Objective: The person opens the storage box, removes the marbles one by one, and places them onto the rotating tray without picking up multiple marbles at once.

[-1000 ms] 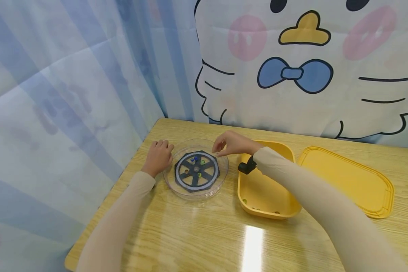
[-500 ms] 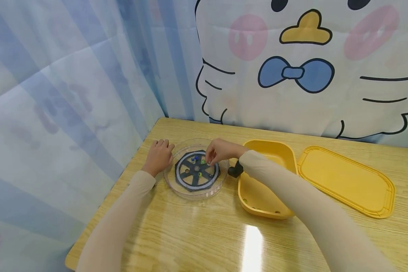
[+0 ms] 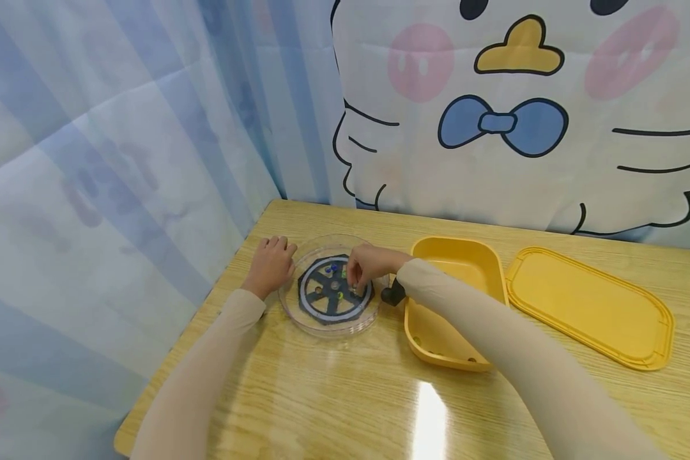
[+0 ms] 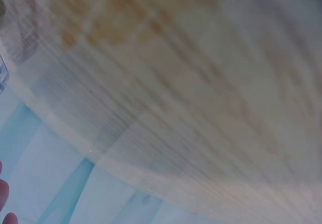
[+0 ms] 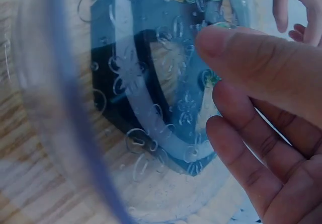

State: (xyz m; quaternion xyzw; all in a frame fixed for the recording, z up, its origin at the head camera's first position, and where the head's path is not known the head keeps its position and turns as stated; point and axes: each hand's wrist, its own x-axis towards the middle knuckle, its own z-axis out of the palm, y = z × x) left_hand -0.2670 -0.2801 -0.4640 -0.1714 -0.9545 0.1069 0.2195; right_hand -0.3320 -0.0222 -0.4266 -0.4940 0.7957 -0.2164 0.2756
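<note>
A clear round dish [image 3: 305, 322] stands on the table, with a dark wheel pattern [image 3: 330, 306] showing in it. Several small marbles lie there: blue marbles [image 3: 334, 267], a yellow-green marble [image 3: 340, 295] and a brownish one among them. My right hand [image 3: 370, 263] reaches down over the dish's right half, and its fingertips pinch a small clear marble [image 3: 354, 291]. From the right wrist, my thumb [image 5: 241, 48] and bent fingers show close up, a green-centred marble [image 5: 209, 78] between them. My left hand [image 3: 269, 265] lies at the dish's left rim, fingers relaxed; the left wrist view is blurred.
A yellow tub [image 3: 437, 358] with several marbles near its front edge stands right of the dish, partly under my right sleeve. Farther right lies its flat yellow lid [image 3: 592, 306]. Curtains [image 3: 494, 179] with a cartoon print hang behind and left of the wooden table [image 3: 322, 390].
My right hand has moved left from the dish's right rim to over the wheel pattern and lowered, the clear marble at its fingertips. My left hand has stayed at the rim.
</note>
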